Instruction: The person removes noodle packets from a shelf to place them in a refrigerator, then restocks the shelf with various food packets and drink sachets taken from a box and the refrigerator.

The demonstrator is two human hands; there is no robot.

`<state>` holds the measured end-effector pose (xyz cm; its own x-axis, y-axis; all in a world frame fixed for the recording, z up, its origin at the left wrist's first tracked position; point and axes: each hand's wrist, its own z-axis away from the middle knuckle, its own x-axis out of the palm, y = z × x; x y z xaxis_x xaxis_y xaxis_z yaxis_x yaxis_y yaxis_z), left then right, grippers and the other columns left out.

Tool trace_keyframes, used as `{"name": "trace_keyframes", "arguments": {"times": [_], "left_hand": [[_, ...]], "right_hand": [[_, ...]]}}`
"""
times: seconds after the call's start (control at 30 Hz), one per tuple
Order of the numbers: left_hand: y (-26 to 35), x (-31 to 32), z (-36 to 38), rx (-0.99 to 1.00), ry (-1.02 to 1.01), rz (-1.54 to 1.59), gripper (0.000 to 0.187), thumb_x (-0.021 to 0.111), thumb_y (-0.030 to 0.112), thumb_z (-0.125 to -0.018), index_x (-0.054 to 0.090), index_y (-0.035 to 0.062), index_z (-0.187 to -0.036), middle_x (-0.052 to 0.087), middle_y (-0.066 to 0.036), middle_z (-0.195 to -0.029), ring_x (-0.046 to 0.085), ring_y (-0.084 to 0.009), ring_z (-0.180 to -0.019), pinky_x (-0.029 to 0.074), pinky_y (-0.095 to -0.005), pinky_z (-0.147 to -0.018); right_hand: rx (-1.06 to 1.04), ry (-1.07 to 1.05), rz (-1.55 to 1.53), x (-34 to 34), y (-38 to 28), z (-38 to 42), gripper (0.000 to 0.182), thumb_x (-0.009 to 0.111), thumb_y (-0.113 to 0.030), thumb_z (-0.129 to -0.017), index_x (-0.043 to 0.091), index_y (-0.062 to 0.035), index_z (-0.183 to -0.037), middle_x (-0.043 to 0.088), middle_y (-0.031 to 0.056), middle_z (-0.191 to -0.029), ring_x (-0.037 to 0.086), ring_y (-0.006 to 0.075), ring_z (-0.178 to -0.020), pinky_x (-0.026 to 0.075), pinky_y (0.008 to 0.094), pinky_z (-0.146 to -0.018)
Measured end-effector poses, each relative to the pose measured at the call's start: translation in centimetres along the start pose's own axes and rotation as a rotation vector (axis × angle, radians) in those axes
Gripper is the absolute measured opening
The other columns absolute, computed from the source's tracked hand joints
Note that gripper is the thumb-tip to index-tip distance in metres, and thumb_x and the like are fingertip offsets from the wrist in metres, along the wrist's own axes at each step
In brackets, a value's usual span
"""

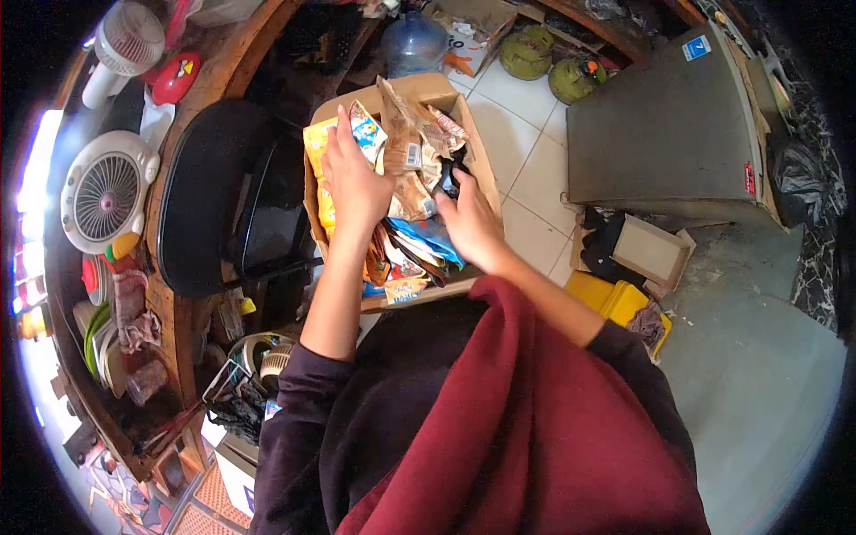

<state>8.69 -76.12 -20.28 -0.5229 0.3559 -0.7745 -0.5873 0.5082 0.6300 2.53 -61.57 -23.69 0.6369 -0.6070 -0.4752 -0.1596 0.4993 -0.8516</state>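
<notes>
A cardboard box [486, 183] in front of me holds several crumpled snack wrappers. My left hand [355, 183] lies over the left side of the pile with its fingers stretched out, touching a yellow wrapper [317, 147]. My right hand [471, 221] reaches in at the right side, thumb and fingers apart around a dark item that I cannot make out; its fingertips are partly hidden. Between the hands is a brown wrapper with a barcode [406, 159]. Nearer to me lie a blue wrapper [432, 239] and several upright packets.
A black chair [209, 196] stands left of the box, beside a wooden shelf with a white fan [109, 196]. Ahead are a blue water jug [415, 45] and green gas cylinders [526, 53]. A grey fridge [655, 134] and a yellow container [615, 299] are at right.
</notes>
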Motion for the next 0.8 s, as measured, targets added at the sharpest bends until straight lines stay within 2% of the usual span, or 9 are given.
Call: {"name": "trace_keyframes", "arguments": {"times": [0.13,0.27,0.33,0.37,0.4,0.43,0.47,0.53,0.8], "left_hand": [[1.4,2.1,1.2,-0.014,0.128,0.072,0.093,0.067,0.022,-0.061,0.013,0.0139,-0.137,0.016,-0.023,-0.137,0.012,-0.0468,-0.125,0.015,-0.0618,-0.095],[2.4,4.6,2.6,0.1,0.093,-0.138,0.093,0.067,0.041,-0.061,0.021,0.0031,-0.133,0.022,-0.023,-0.136,0.013,-0.0389,-0.127,0.012,-0.0474,-0.103],[1.9,5.2,2.0,0.317,0.204,-0.106,0.086,0.059,0.052,-0.067,0.028,0.0027,-0.131,0.028,-0.021,-0.133,0.023,-0.0371,-0.123,0.017,-0.0487,-0.1],[0.1,6.7,1.5,0.374,0.314,-0.076,0.081,0.059,0.048,-0.071,0.029,0.0026,-0.131,0.03,-0.021,-0.131,0.029,-0.0365,-0.12,0.023,-0.0472,-0.098],[0.4,6.0,1.5,0.289,0.161,0.06,0.085,0.056,0.053,-0.073,0.025,0.0001,-0.132,0.027,-0.022,-0.134,0.026,-0.0381,-0.123,0.02,-0.0491,-0.1],[-1.2,6.7,1.2,0.371,0.168,0.211,0.078,0.053,0.049,-0.078,0.027,-0.001,-0.131,0.031,-0.023,-0.132,0.03,-0.0376,-0.121,0.024,-0.0472,-0.099],[-4.3,8.0,0.4,0.515,0.278,-0.036,0.073,0.049,0.049,-0.082,0.028,-0.0021,-0.13,0.033,-0.023,-0.13,0.033,-0.0384,-0.118,0.027,-0.0459,-0.097],[-8.2,8.0,-2.4,0.576,0.008,0.174,0.067,0.052,0.041,-0.083,0.03,-0.0041,-0.128,0.032,-0.025,-0.129,0.033,-0.0361,-0.119,0.027,-0.0433,-0.098],[2.3,0.5,2.7,0.597,0.223,0.23,0.064,0.054,0.033,-0.084,0.029,-0.006,-0.127,0.031,-0.025,-0.129,0.033,-0.0336,-0.119,0.026,-0.0418,-0.099]], "right_hand": [[-0.363,-0.321,0.055,-2.0,-0.7,3.0,0.075,0.057,-0.037,-0.079,0.019,-0.0049,-0.135,0.011,0.0333,-0.135,0.021,0.0421,-0.125,0.022,0.0422,-0.101],[-0.322,-0.043,0.581,-1.2,1.7,2.1,0.069,0.06,-0.035,-0.074,0.032,-0.0032,-0.129,0.026,0.0262,-0.133,0.042,0.0389,-0.112,0.029,0.0406,-0.098],[0.152,-0.52,0.412,0.3,3.7,-0.2,0.066,0.062,-0.033,-0.072,0.037,-0.0015,-0.124,0.04,0.0202,-0.126,0.05,0.0358,-0.101,0.04,0.0418,-0.087],[0.053,-0.318,0.262,0.0,3.4,1.0,0.054,0.062,-0.033,-0.072,0.048,-0.0009,-0.114,0.049,0.0201,-0.115,0.053,0.0347,-0.093,0.041,0.0398,-0.085],[-0.679,0.073,-0.099,0.2,4.1,0.7,0.042,0.06,-0.029,-0.073,0.054,-0.0029,-0.106,0.054,0.0202,-0.106,0.054,0.0323,-0.089,0.041,0.0388,-0.082],[-0.275,-0.112,-0.166,-4.5,0.5,2.6,0.038,0.057,-0.026,-0.077,0.053,-0.0044,-0.108,0.053,0.0193,-0.107,0.052,0.0301,-0.094,0.041,0.037,-0.083],[-0.251,0.03,-0.108,-6.2,2.1,2.6,0.038,0.057,-0.026,-0.077,0.053,-0.0044,-0.108,0.053,0.0193,-0.107,0.052,0.0301,-0.094,0.041,0.037,-0.083],[-0.216,-0.581,0.088,-6.9,5.7,2.1,0.044,0.056,-0.029,-0.077,0.047,-0.0066,-0.114,0.05,0.0178,-0.112,0.049,0.0317,-0.101,0.04,0.0395,-0.084],[0.375,0.216,0.552,-22.2,5.4,20.1,0.053,0.058,-0.033,-0.076,0.043,-0.0091,-0.121,0.046,0.0209,-0.117,0.048,0.0347,-0.104,0.04,0.0424,-0.086]]}}
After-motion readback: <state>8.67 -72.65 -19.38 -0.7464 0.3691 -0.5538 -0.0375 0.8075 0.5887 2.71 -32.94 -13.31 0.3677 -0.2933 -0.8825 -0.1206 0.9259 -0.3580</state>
